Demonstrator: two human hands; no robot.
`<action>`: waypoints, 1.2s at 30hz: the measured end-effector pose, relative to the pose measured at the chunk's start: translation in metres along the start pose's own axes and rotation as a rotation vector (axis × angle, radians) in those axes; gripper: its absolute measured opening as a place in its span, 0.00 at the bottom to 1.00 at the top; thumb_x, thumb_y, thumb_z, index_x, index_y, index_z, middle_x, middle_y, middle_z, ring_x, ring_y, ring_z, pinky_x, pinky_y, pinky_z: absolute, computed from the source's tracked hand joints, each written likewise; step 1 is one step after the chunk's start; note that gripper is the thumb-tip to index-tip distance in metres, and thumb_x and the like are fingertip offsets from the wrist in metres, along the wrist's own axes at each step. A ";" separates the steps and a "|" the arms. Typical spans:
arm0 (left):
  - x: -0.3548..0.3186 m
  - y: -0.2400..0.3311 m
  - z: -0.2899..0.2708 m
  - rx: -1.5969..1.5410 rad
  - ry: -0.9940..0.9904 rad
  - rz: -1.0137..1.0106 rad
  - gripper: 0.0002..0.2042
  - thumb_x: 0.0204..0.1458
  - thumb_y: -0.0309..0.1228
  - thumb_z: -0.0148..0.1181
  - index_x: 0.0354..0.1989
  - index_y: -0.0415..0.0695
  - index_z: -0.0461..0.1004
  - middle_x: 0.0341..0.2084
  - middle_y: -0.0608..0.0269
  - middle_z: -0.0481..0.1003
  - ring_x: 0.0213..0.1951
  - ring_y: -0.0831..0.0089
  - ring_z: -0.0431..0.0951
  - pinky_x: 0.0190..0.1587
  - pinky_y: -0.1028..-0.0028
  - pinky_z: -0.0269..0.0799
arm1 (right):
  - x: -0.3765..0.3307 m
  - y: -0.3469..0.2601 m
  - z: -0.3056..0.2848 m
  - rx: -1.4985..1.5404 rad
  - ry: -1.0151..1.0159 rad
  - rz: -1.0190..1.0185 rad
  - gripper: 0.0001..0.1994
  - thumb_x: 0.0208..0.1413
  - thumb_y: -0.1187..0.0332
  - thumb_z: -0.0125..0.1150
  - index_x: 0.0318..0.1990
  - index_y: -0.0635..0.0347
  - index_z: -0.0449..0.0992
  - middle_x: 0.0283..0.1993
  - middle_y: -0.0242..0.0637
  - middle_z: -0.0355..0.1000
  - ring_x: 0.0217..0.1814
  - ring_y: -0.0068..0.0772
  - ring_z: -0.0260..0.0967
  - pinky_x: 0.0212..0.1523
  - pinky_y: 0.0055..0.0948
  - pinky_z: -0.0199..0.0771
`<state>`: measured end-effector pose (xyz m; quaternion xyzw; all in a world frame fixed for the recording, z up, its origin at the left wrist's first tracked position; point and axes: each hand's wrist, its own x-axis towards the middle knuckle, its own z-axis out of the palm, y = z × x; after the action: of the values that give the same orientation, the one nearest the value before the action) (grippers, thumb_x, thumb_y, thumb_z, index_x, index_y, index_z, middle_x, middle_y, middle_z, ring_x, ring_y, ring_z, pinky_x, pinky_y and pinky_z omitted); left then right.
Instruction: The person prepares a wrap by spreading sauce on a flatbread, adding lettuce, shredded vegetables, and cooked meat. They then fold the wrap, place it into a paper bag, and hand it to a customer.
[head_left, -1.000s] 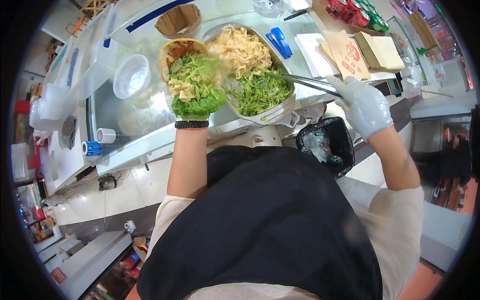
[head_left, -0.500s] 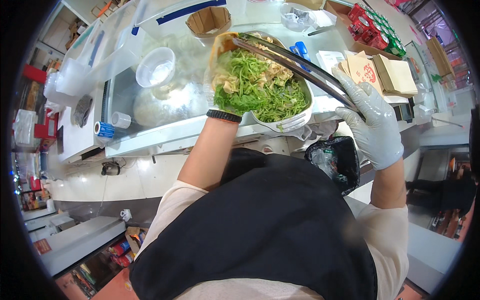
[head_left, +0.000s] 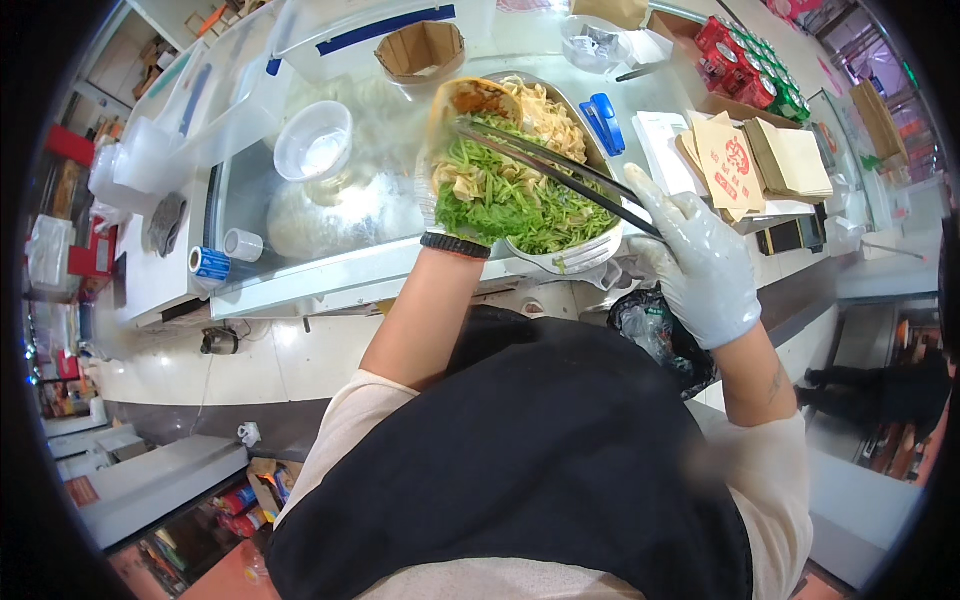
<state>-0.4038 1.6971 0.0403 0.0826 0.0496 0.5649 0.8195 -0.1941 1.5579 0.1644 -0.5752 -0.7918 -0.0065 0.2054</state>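
A sauce-smeared flatbread (head_left: 482, 97), loaded with frilly lettuce (head_left: 462, 218) and shredded greens (head_left: 497, 183), is resting above the left side of a metal tray (head_left: 578, 258). The left hand (head_left: 428, 208) is supporting it from below (the food is hiding the fingers, so I cannot tell whether they are spread or closed). The gloved right hand (head_left: 692, 262) is pinching dark tongs (head_left: 570, 178), whose tips are hovering over or touching the filling. Pale strips (head_left: 555, 118) are filling the tray's far part.

The tray is sitting on a glossy glass counter (head_left: 375, 215). To its left, a clear plastic bowl (head_left: 290, 150) is standing; to its right, a blue stapler (head_left: 602, 124) is lying near paper bags (head_left: 790, 160). Farther back, red and green cans (head_left: 745, 70) are crowding a carton. Below, pale floor tiles (head_left: 290, 365) are reflecting light beside a black-lined bin (head_left: 697, 372).
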 end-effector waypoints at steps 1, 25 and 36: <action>-0.001 0.002 -0.007 -0.004 -0.033 0.023 0.28 0.64 0.52 0.42 0.65 0.45 0.64 0.57 0.48 0.71 0.54 0.50 0.76 0.52 0.51 0.79 | -0.002 0.000 -0.003 -0.010 -0.007 0.013 0.33 0.50 0.69 0.69 0.66 0.45 0.70 0.37 0.39 0.72 0.35 0.44 0.71 0.36 0.37 0.73; -0.018 0.034 -0.025 -0.044 -0.002 -0.063 0.33 0.62 0.60 0.44 0.63 0.45 0.66 0.54 0.49 0.73 0.51 0.50 0.76 0.51 0.53 0.79 | 0.028 0.020 0.109 -0.182 -0.245 0.311 0.39 0.56 0.63 0.64 0.69 0.72 0.52 0.52 0.56 0.70 0.51 0.55 0.72 0.52 0.45 0.74; -0.030 0.055 -0.021 -0.190 -0.107 0.004 0.30 0.63 0.52 0.41 0.65 0.43 0.66 0.59 0.48 0.71 0.57 0.52 0.74 0.60 0.51 0.73 | 0.082 -0.073 0.078 0.391 0.168 -0.309 0.30 0.53 0.64 0.67 0.63 0.61 0.69 0.64 0.50 0.67 0.66 0.53 0.65 0.65 0.44 0.66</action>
<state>-0.4691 1.6901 0.0298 0.0347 -0.0483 0.5636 0.8239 -0.3063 1.6269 0.1362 -0.3943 -0.8366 0.0678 0.3742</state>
